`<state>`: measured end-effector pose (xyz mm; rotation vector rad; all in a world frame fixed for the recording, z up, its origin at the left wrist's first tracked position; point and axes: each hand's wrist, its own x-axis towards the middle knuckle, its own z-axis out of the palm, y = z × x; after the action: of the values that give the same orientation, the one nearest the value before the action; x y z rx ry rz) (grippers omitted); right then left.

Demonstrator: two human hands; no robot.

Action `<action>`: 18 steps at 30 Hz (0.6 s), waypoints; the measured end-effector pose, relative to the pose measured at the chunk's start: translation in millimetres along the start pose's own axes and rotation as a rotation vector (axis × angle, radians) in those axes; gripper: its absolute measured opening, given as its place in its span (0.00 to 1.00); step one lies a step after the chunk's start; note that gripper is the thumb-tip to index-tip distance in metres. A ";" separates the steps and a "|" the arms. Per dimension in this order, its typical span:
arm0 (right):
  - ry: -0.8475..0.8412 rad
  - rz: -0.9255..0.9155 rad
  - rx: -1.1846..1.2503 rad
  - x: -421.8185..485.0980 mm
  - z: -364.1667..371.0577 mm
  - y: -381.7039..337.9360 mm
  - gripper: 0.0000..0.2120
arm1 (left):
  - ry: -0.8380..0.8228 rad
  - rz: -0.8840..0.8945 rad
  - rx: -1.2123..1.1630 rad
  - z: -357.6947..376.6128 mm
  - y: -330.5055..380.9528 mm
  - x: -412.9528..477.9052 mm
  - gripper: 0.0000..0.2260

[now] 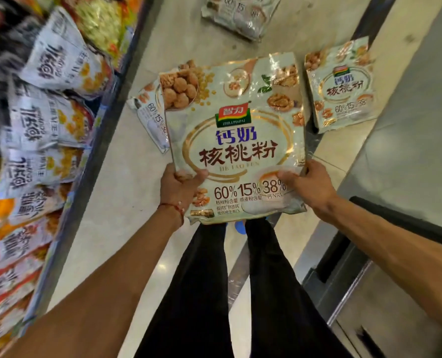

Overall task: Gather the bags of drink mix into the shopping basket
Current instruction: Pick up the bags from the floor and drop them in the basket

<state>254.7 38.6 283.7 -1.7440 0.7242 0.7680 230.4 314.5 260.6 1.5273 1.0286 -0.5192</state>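
I hold a large pale-green bag of walnut drink mix (236, 135) flat in front of me, above the floor. My left hand (180, 188) grips its lower left edge with the thumb on the front. My right hand (309, 186) grips the lower right edge the same way. Three more bags of the same kind lie on the floor: one (150, 117) partly hidden behind the held bag at its left, one (342, 86) to the right, one (240, 15) farther ahead. No shopping basket is in view.
A store shelf (95, 140) runs along the left, packed with white and orange snack bags (57, 65). A dark strip and a grey metal fixture (370, 293) border the tiled floor on the right. My legs in black trousers (240, 293) stand below the bag.
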 end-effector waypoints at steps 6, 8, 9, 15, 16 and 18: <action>-0.104 0.012 0.051 -73.6 7.0 -53.5 0.20 | -0.016 0.011 -0.096 -63.7 39.5 -66.3 0.21; -0.117 -0.007 0.068 -93.3 10.5 -68.6 0.19 | -0.033 0.008 -0.160 -77.8 48.7 -88.8 0.18; -0.129 -0.020 0.078 -103.4 12.8 -75.3 0.19 | -0.029 0.007 -0.189 -83.8 52.4 -101.2 0.17; -0.215 -0.135 0.048 -148.1 19.2 -95.6 0.17 | 0.040 0.055 -0.315 -103.1 59.1 -167.8 0.09; -0.237 -0.158 0.027 -153.4 18.2 -98.1 0.16 | 0.063 0.057 -0.332 -103.8 56.5 -178.0 0.09; -0.298 -0.191 0.005 -160.4 13.7 -102.4 0.14 | 0.129 0.068 -0.360 -103.2 47.7 -198.8 0.08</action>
<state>234.2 96.0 464.5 -1.6213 0.3523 0.8678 145.0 351.4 469.9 1.2801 1.0982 -0.1759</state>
